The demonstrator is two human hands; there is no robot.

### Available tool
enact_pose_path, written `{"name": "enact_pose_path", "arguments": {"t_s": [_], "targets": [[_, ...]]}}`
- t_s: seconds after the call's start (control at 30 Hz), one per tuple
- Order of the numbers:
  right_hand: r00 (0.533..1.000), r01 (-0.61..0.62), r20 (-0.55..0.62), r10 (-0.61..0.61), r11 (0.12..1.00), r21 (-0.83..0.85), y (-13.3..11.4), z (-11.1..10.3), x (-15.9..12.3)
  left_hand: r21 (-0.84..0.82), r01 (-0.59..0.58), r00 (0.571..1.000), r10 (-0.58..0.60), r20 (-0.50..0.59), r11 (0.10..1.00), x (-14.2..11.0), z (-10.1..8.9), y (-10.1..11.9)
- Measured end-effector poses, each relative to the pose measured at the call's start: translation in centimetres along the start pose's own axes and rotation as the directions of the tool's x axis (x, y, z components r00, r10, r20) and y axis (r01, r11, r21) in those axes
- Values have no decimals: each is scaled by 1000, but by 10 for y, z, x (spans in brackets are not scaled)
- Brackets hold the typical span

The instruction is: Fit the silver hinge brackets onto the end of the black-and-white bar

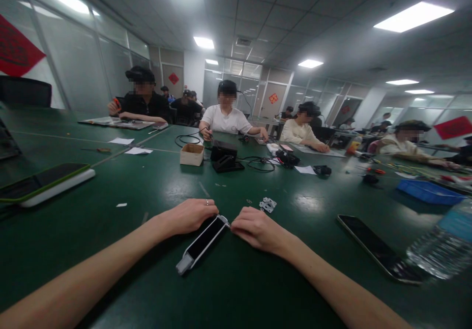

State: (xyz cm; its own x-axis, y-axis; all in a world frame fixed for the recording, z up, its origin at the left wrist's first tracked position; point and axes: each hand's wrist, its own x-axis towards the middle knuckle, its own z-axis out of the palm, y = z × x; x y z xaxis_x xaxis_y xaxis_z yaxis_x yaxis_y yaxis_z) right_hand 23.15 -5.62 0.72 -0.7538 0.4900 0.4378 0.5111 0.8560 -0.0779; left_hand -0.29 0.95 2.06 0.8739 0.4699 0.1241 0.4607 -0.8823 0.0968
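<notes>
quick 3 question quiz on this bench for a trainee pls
1. Which wears the ring: the left hand or the right hand?
2. True or false: a small perforated metal plate lies on the green table just beyond the right hand.
3. What lies between the two hands?

Key: 1. left hand; 2. true; 3. a slim black-and-white device

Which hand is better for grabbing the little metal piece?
Probably the right hand: it lies closest to the small metal bracket. The left hand is farther away, on the other side of the slim black-and-white device.
</notes>
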Motion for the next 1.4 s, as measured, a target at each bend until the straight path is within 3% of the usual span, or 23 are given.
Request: {"name": "enact_pose_path", "arguments": {"t_s": [0.13,0.5,0.63,0.77,0.9,1.2,1.4], "targets": [[992,-109,-30,119,964,243,5,6,-2,8,2,1000,-2,1,1000,0,1,-1],[956,-265,-33,290,910,318,4,11,-2,-5,-17,999,17,-28,1000,-1,5,-4],[915,-363,-22,402,848,387,2,8,-1,-20,13,999,-14,-32,1000,-2,3,-1],[840,-476,19,542,719,506,4,4,-2,-58,22,996,-26,-80,998,-3,3,1],[801,-504,107,589,567,652,7,2,-3,-96,4,991,-16,-133,995,-4,3,4],[749,-320,119,652,199,926,15,12,-2,-181,11,968,-56,-245,983,-4,5,10],[697,-245,243,675,-95,965,13,11,1,-173,-41,948,-16,-318,984,-5,10,14]]}}
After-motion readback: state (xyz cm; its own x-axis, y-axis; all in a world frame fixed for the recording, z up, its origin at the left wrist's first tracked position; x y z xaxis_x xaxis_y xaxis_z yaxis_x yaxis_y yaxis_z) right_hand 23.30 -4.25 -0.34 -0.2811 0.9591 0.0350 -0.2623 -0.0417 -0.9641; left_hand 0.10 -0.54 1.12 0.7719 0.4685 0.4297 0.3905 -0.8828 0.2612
